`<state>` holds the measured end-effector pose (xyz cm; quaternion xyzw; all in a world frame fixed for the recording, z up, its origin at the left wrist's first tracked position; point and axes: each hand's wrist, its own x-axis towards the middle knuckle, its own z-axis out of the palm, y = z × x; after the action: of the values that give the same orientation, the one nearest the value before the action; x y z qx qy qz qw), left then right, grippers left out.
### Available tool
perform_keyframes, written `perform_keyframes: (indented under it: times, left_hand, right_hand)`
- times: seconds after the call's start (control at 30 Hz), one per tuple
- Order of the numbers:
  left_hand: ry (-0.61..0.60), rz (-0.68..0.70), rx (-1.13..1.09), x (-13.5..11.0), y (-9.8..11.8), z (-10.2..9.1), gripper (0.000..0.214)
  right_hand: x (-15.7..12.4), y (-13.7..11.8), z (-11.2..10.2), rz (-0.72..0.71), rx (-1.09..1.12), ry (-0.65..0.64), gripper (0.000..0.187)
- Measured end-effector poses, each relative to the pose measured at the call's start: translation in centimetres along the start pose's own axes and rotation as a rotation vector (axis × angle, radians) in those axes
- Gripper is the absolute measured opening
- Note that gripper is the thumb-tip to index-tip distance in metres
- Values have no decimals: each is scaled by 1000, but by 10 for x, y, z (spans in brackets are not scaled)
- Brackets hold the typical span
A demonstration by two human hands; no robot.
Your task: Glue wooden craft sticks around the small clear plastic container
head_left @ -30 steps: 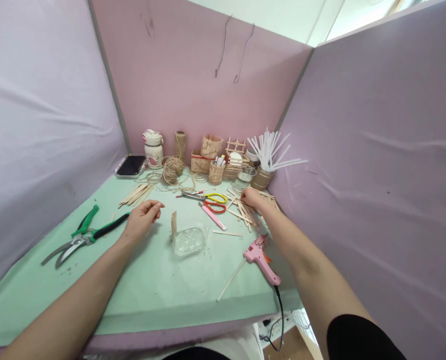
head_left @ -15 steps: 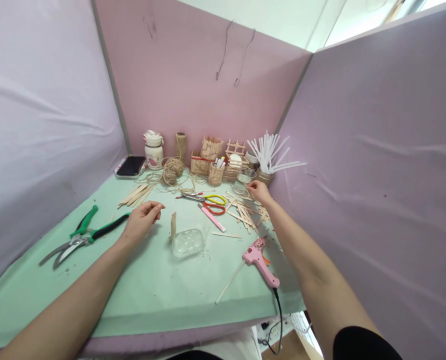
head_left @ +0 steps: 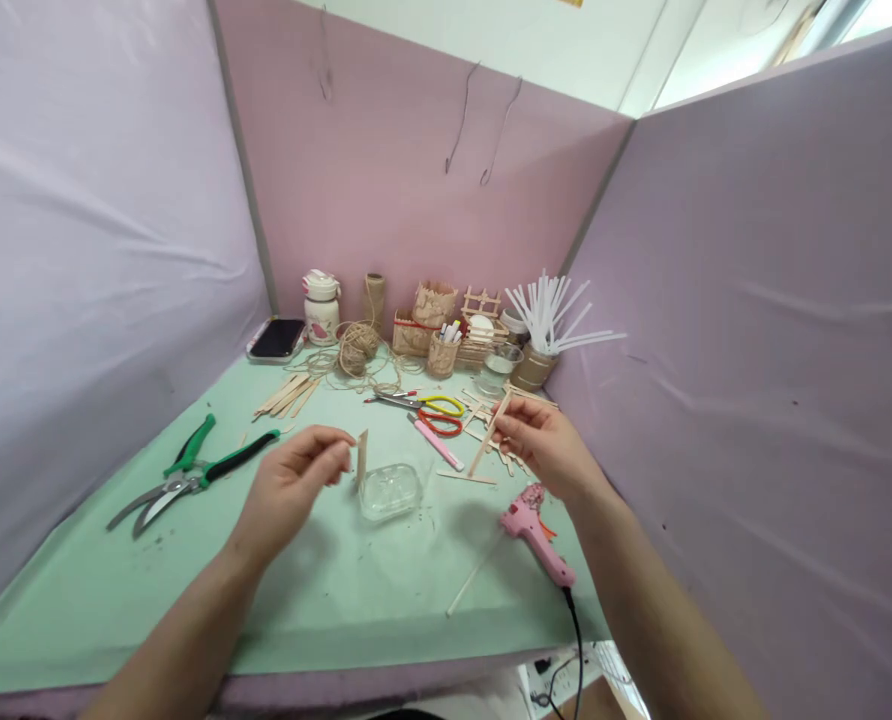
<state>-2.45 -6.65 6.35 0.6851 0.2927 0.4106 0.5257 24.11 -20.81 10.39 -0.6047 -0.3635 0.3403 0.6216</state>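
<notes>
My right hand [head_left: 540,440] pinches a wooden craft stick [head_left: 489,436], which slants down to the left above the table. My left hand [head_left: 296,485] is held over the table with its thumb and fingers apart and nothing between them. Its fingertips are close beside a small upright wooden piece [head_left: 362,462] at the left side of a clear plastic tray [head_left: 390,493]; I cannot tell whether they touch. Below my right hand lies a pink glue gun [head_left: 536,535] with a glue stick at its back. Another craft stick [head_left: 466,478] lies flat near the tray.
Green-handled pruning shears [head_left: 191,470] lie on the left. Scissors [head_left: 438,407] and a pink cutter [head_left: 437,442] lie mid-table. Twine [head_left: 357,345], a phone [head_left: 277,340], a bottle [head_left: 321,310], a glass bowl [head_left: 500,365] and white glue sticks [head_left: 547,315] stand along the back.
My right hand has come back from the loose sticks by the bowl with a craft stick in it. My left hand has moved nearer the tray, and its fingers have parted. The view has shifted slightly.
</notes>
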Motion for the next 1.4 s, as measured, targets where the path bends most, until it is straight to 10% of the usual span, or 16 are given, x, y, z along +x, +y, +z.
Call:
perform_keyframes:
  times: [0.1,0.23,0.37,0.57,0.8,1.1,1.4]
  left_hand:
    - [-237,-54,-68,-39,6,27,18]
    - [-199,208,-163,-71,-8,49,40]
    - [-189,566,-47,-82,-16,39,61]
    - [-80,715,131,-88,-15,24,61]
    - [79,509,72,-91,-10,18,36]
    - [83,-328,-602,-55,-14,24,27]
    - [33,-425,-709,-53,-38,25,25]
  right_hand:
    - [-42,12,38,28,175,-78,25]
    - [-75,38,84,229,543,-95,27]
    - [-93,54,113,393,850,-182,23]
    - [-108,55,125,505,1003,-201,24]
    - [-105,43,89,308,105,-431,25]
    - [-98,65,-34,5,-1102,191,33]
    - [-94,108,-56,127,-1310,126,38]
